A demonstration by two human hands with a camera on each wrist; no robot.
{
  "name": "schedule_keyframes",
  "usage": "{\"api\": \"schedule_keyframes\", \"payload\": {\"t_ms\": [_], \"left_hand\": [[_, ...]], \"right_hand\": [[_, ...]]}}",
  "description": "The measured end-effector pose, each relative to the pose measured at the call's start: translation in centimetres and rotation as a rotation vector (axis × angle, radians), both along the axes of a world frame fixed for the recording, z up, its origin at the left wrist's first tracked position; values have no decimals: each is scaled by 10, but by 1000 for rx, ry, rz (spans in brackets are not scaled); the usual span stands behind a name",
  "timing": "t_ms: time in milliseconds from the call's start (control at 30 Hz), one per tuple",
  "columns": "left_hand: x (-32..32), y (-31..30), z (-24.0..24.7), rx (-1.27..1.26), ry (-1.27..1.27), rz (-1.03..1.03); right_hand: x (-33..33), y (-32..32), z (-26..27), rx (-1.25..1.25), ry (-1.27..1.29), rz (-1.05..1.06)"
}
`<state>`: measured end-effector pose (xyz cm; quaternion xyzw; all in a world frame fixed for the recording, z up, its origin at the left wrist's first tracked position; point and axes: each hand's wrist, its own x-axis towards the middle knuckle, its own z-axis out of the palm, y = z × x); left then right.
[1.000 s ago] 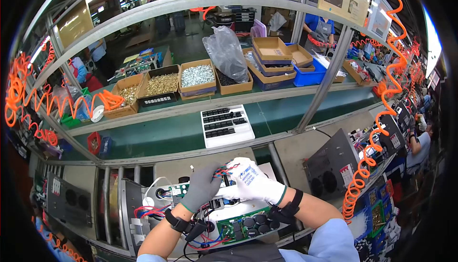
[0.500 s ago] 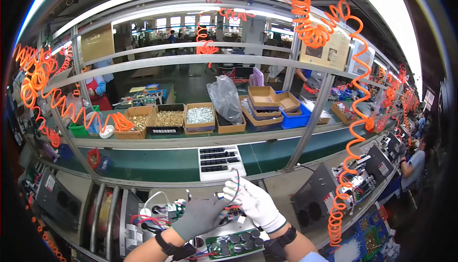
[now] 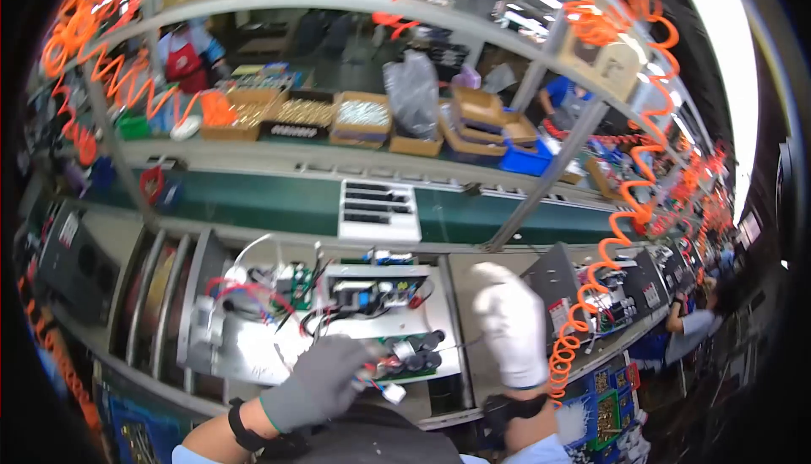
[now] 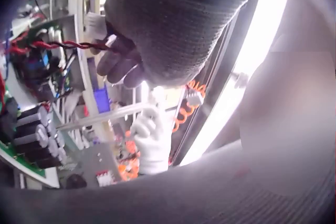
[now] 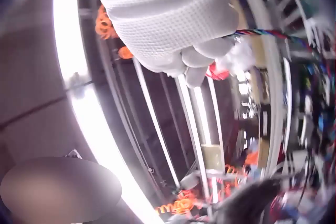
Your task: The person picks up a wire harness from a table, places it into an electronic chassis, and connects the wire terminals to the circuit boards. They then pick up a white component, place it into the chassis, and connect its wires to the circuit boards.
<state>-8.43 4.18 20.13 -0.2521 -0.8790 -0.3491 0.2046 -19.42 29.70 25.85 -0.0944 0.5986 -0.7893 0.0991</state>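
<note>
In the head view my left hand [image 3: 317, 384], in a grey glove, is over the near edge of an open metal chassis [image 3: 262, 354]. It grips a twisted red-and-black wire [image 4: 68, 45], beside a white connector [image 4: 96, 26] in the left wrist view. My right hand [image 3: 511, 325], gloved in white, is raised past the chassis's right side. Its curled fingers pinch a twisted multicoloured cable [image 5: 273, 34], which runs back toward the electronics. Inside the chassis sit a green circuit board with black capacitors [image 4: 39, 137] and a metal-framed power module [image 3: 372, 295].
A white tray of black parts [image 3: 378, 211] lies on the green belt [image 3: 279, 198] beyond the chassis. Boxes of screws [image 3: 363, 113] line the shelf behind. Orange coiled hoses [image 3: 579, 320] hang at right, near another grey chassis [image 3: 553, 282]. Rollers [image 3: 148, 295] lie at left.
My hands have moved apart: the left came back toward my body, the right went outward to the right, drawing out the cable. The chassis interior now shows between them.
</note>
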Motion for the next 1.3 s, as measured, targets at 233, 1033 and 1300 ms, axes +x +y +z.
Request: {"api": "schedule_keyframes", "payload": {"t_ms": [233,1033,1300], "left_hand": [[32,-25,3,439,-314,227],[68,-165,-45,209,-101,1189],[68,-161,-49,49,-61,1160]], "right_hand": [[8,-40,14,1048,883,530],[-46,-131,-138,1649,1038,1070],[-40,-132,-134,1643,1140,1065]]}}
